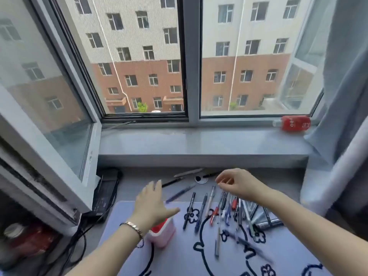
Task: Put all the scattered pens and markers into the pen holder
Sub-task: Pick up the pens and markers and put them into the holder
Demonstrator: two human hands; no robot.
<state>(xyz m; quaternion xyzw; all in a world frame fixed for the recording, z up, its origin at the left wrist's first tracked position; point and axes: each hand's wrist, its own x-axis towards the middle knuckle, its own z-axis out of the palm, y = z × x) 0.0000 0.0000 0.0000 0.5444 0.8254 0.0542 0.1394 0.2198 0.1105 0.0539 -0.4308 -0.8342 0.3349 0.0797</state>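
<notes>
A pink pen holder point(163, 234) with a red inside stands on a pale desk mat point(179, 261), partly hidden under my left wrist. My left hand point(151, 204) hovers flat above it, fingers spread, holding nothing. Several pens and markers point(225, 208) lie scattered to the right on the mat, among them a black marker point(189, 211) and a blurred grey pen point(249, 246). A blue pen point(180, 194) and more dark pens point(173, 181) lie beyond the mat. My right hand point(237, 183) hangs over the scattered pens, fingers loosely curled and empty.
A silvery pouch point(264, 216) lies under the rightmost pens. A window sill point(199, 142) carries a red bottle point(292, 123) on its side. A black device with cables point(104, 192) sits left of the mat. A grey curtain point(342, 96) hangs at the right.
</notes>
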